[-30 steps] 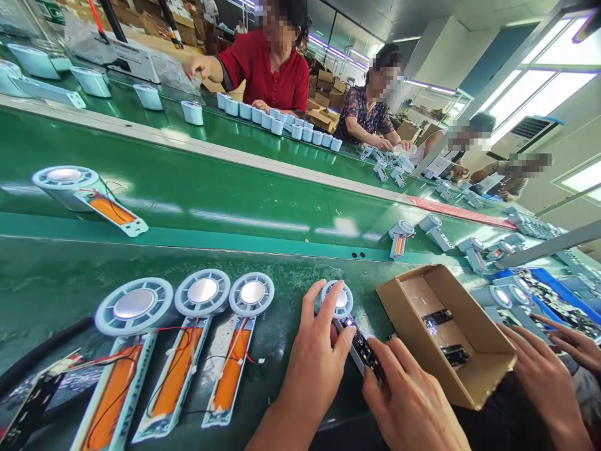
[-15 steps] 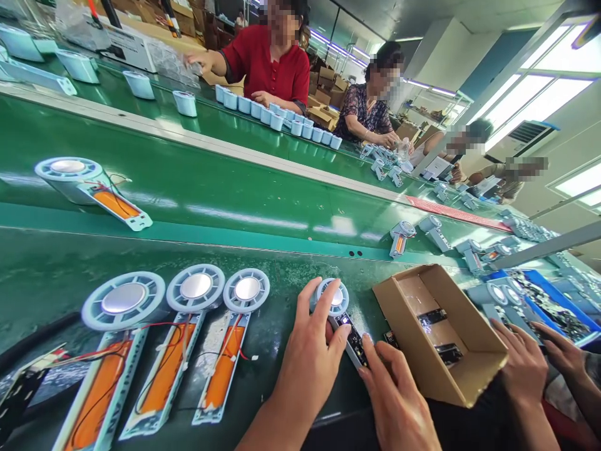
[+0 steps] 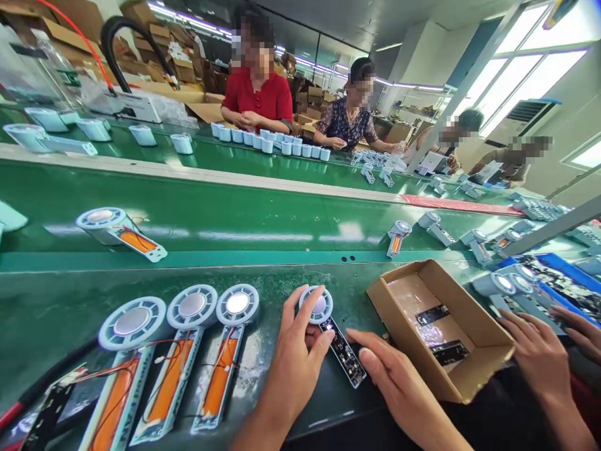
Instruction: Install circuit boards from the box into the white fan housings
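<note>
My left hand (image 3: 300, 357) grips a light blue handheld fan housing (image 3: 328, 303) by its round head, with thumb and fingers around it. A black circuit board (image 3: 346, 357) lies along the housing's handle, and a small light glows at its upper end. Beside the handle, my right hand (image 3: 399, 379) has its fingers stretched out and holds nothing visible; whether its thumb touches the handle's edge I cannot tell. To the left lie three similar fan housings (image 3: 191, 304) with orange batteries (image 3: 220, 376) and thin wires in their handles.
A cardboard box (image 3: 479, 326) with two circuit boards stands to the right. Beyond it are a co-worker's hands (image 3: 535, 351) and a blue tray (image 3: 558, 263) of small parts. More housings lie on the green belt (image 3: 263, 219); several people sit across it.
My right hand has drawn back from the handle to the right, leaving the circuit board uncovered. My left hand keeps its hold on the housing. The camera view has shifted.
</note>
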Demonstrator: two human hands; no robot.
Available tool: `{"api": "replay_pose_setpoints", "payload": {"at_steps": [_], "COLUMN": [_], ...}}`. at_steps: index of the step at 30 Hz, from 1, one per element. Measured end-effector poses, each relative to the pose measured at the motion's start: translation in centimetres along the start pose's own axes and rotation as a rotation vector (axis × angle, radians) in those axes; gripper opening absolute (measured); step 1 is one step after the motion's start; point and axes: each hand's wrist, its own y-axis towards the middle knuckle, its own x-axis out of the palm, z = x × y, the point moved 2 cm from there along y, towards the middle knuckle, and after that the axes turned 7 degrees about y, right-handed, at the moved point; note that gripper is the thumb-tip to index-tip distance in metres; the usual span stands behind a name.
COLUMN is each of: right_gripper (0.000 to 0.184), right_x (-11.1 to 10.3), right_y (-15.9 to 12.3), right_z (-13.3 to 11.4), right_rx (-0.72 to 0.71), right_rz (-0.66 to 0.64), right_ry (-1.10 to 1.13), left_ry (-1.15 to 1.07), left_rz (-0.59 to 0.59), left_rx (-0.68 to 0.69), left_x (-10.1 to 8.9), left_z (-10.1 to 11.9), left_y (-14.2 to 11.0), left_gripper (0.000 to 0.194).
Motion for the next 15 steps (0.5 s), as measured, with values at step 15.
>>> {"api": "replay_pose_setpoints", "payload": {"at_steps": [15], "right_gripper": [0.034], "right_x": [1.5], "right_y": [3.4], "right_z": [-1.3], "right_rx": [0.151], "right_rz": [-0.185], "right_ry": [0.224], "left_ry": [0.050], "left_rz": [-0.020], "left_rx": [0.005], "left_x": [-0.2], "left_z": [-0.4], "left_y": [-0.1], "left_gripper": [0.056]}}
